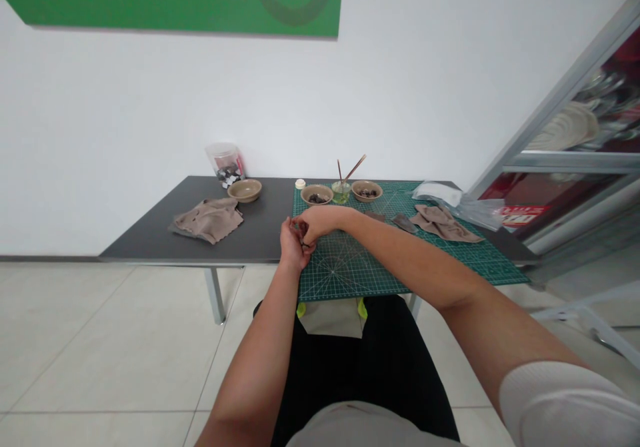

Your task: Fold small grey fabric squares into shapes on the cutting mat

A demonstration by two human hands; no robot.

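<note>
Single dark piece (303,243) between left hand (293,247), right hand (323,223).

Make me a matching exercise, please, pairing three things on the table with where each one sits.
Things:
1. crumpled taupe cloth
2. glass of green liquid
3. clear plastic bag of dark pieces

Places:
A. standing against the white wall
B. standing on the green cutting mat
C. lying in front of the tan bowl on the dark tabletop

Pairs: 1-C, 2-B, 3-A

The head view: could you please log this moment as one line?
left hand: small dark piece | right hand: same piece | near: green cutting mat
</note>
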